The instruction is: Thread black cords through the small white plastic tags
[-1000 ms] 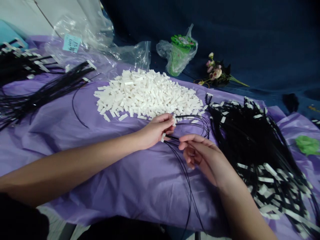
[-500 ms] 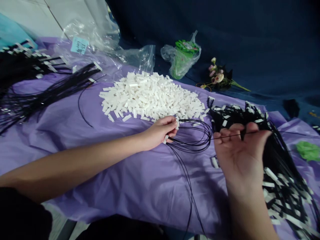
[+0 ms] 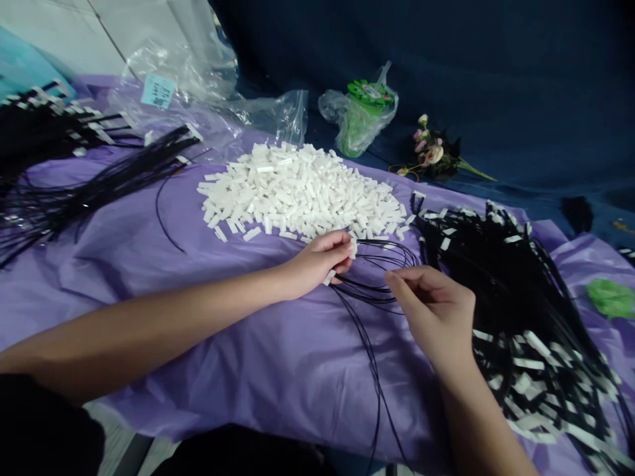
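My left hand (image 3: 322, 264) is closed around thin black wires with white connectors on them. One white connector (image 3: 352, 248) shows by its fingertips, and another (image 3: 329, 277) pokes out under the palm. From this hand the black wires (image 3: 397, 247) bend round in a loop to the right, while a few loose ends hang down over the table's front edge. At the loop's right side my right hand (image 3: 436, 311) is closed in a pinch, thumb and forefinger on a black wire. Its other fingers are curled, and the exact grip is partly hidden.
Loose white connectors (image 3: 302, 188) form a heap behind my left hand. Bundles of black wires with white ends lie at right (image 3: 516, 277) and left (image 3: 89, 185). Clear plastic bags (image 3: 268, 112), a bagged green cup (image 3: 364, 119) and flowers (image 3: 431, 152) are behind. Purple sheeting (image 3: 238, 350) covers the table.
My right hand has come left from beside the loop, going from an upturned open palm to a pinch at the loop. My left hand stays nearly still with the wires.
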Motion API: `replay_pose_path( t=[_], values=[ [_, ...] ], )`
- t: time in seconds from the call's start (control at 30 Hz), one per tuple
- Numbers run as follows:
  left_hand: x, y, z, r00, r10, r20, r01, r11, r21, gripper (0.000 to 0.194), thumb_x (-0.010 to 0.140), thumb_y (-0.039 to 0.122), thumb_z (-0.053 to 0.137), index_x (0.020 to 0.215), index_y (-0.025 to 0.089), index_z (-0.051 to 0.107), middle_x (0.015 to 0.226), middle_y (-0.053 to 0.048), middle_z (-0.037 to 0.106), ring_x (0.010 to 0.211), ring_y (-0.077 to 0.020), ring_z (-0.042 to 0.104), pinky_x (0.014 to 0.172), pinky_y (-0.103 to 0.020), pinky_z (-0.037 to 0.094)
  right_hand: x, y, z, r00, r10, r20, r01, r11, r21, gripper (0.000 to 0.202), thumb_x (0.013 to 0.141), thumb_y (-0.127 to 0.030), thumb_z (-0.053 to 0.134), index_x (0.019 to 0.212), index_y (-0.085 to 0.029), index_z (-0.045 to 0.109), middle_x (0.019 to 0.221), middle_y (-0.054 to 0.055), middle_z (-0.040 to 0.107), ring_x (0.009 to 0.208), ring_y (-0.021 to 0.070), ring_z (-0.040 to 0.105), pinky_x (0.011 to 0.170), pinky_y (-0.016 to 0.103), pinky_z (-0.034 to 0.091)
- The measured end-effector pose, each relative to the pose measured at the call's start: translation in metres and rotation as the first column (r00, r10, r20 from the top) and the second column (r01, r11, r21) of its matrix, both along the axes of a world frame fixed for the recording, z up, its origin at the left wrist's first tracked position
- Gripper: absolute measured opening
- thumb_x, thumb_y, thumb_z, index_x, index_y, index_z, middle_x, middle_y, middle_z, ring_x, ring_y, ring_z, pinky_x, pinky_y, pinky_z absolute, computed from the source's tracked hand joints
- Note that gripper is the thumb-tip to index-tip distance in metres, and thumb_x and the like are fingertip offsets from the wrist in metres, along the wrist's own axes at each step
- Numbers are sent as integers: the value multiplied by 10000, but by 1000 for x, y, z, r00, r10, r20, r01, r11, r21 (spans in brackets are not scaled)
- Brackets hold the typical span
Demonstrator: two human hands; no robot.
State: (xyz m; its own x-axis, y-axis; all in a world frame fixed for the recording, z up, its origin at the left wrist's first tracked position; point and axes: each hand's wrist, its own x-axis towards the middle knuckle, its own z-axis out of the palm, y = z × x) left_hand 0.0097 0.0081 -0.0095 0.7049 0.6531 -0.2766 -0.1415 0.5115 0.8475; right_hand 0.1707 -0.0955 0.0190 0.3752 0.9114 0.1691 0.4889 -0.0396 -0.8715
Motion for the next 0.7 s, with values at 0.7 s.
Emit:
replay_pose_path(
  t=[0.7],
  values=[
    [1, -2, -3, 999, -1, -37, 6, 990, 139, 202, 846, 379, 571, 790, 207, 481, 653, 34, 426, 543, -70, 386, 464, -175, 324, 2, 3, -4, 995, 51, 89, -46, 997, -61, 225, 826, -357, 640, 771, -143, 687, 547, -19, 528, 463, 82, 399, 446, 215, 307]
  ],
)
